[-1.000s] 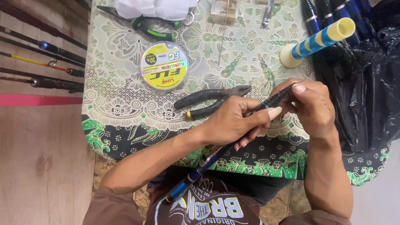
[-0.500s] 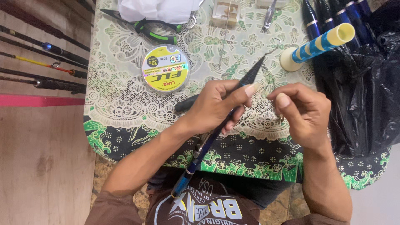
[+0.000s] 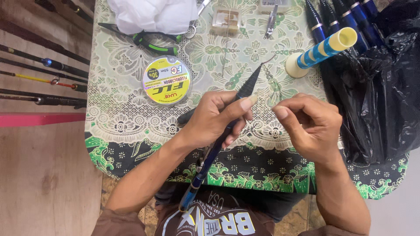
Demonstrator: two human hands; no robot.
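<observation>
My left hand (image 3: 217,117) grips a slim dark rod section (image 3: 249,85) with a blue lower end, held slanted over the table, its thin tip pointing up and right. My right hand (image 3: 309,124) hovers just right of it with thumb and forefinger pinched together; whether a thin line lies between them is too fine to tell. Dark pliers (image 3: 186,117) lie on the cloth, mostly hidden under my left hand. A round yellow spool of fishing line (image 3: 166,80) lies flat to the upper left of my left hand.
The table has a green patterned cloth (image 3: 131,144) under white lace. Green-handled pliers (image 3: 151,41), white cloth (image 3: 153,15), a small clear box (image 3: 225,21), a blue-and-yellow striped tube (image 3: 321,50), several blue rod sections (image 3: 341,22) and a black plastic bag (image 3: 380,96) surround it. Fishing rods (image 3: 39,65) lie on the floor at left.
My left hand slid the rod up and away, so its tip now sticks out past my fingers. My right hand let go of the rod and moved off to the right, fingers pinched.
</observation>
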